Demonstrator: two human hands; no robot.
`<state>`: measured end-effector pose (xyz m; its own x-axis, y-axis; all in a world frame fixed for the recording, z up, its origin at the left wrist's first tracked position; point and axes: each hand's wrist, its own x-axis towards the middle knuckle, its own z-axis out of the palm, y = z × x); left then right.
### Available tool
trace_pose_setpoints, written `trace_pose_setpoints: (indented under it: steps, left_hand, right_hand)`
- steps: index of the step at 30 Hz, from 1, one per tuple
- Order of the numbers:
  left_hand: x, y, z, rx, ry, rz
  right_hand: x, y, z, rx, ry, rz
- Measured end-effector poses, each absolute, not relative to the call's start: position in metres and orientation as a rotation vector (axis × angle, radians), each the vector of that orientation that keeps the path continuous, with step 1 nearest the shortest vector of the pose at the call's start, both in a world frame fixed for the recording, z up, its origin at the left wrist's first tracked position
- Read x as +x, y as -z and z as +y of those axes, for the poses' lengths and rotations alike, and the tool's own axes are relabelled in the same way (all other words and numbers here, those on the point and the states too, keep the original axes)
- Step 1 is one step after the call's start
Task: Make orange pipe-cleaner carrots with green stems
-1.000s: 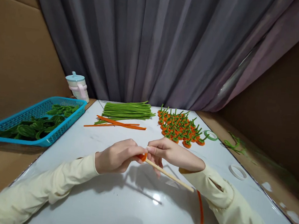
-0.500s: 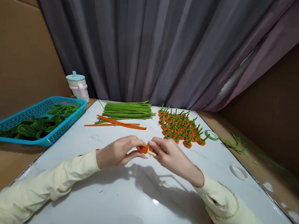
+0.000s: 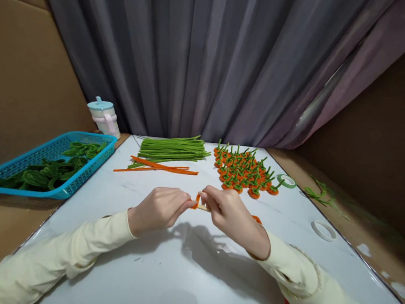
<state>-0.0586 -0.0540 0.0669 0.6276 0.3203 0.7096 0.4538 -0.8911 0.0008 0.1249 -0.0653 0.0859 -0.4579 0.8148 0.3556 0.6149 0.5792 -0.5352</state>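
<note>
Over the middle of the white table, a thin pale wooden stick (image 3: 203,208) runs between my two hands. An orange pipe cleaner (image 3: 197,201) is looped around it. My left hand (image 3: 158,209) is closed in a pinch where the orange coil meets the stick, and its fingers cover much of the coil. My right hand (image 3: 230,216) grips the stick, its thumb and index finger at the raised part of the orange pipe cleaner. A bit of orange shows behind the right wrist.
Loose orange pipe cleaners (image 3: 164,167) lie before a green bundle (image 3: 172,148). Several orange-and-green pieces (image 3: 243,170) with upright stems stand right of it. Tape rolls (image 3: 323,231) sit at right. A blue basket (image 3: 108,148) of green leaf shapes and a lidded cup (image 3: 102,117) are at left.
My left fingers have closed over the orange coil, hiding more of it. My right hand has shifted slightly left, and a bit of orange now shows behind its wrist.
</note>
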Motion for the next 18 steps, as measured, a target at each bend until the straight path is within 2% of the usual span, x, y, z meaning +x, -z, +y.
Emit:
trace_pose_setpoints:
  steps: [6,18]
  left_hand:
    - [-0.061,-0.067,-0.051,-2.562,0.815,-0.517]
    - [-0.061,-0.057,-0.045,-2.497,0.644,-0.435]
  right_hand:
    - [0.125,-0.086,-0.066,-1.184,-0.477,-2.238]
    - [0.125,-0.078,-0.058,-1.315,-0.452,-2.282]
